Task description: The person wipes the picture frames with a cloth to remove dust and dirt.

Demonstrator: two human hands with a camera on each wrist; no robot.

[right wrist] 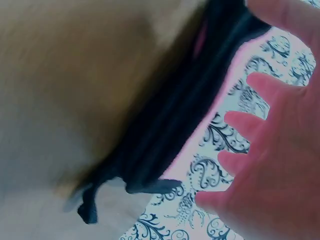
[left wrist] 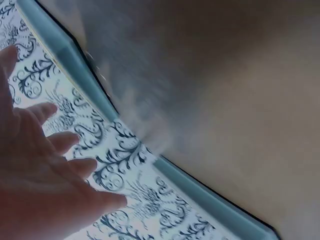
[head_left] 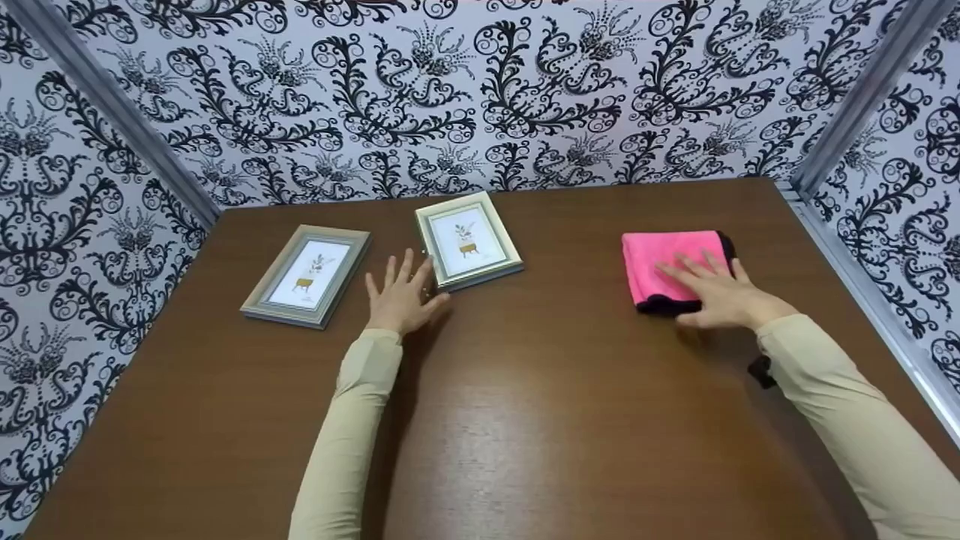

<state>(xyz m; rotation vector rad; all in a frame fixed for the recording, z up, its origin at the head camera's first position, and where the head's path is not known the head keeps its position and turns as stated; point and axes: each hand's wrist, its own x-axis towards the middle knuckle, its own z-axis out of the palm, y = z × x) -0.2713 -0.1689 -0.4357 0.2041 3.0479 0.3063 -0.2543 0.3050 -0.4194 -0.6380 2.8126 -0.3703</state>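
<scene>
My left hand (head_left: 401,300) hovers with spread fingers between two picture frames, its fingertips beside the left edge of the right-hand picture frame (head_left: 469,240). The other picture frame (head_left: 306,276) lies to its left. Both show a plant in a yellow pot. In the left wrist view, the frames' bluish edges (left wrist: 92,82) appear beyond the fingers, which hold nothing. Over the near right corner of a folded pink cloth (head_left: 660,262) with black edging, my right hand (head_left: 727,298) is spread flat. The right wrist view shows the cloth's black edge (right wrist: 170,115) and straight fingers; contact cannot be told.
A brown wooden table (head_left: 517,405) bears everything. Behind it stands a wall (head_left: 480,97) with black-and-white scroll pattern, with similar panels at left and right. Grey metal posts (head_left: 862,90) mark the corners, and a metal rail runs along the right edge.
</scene>
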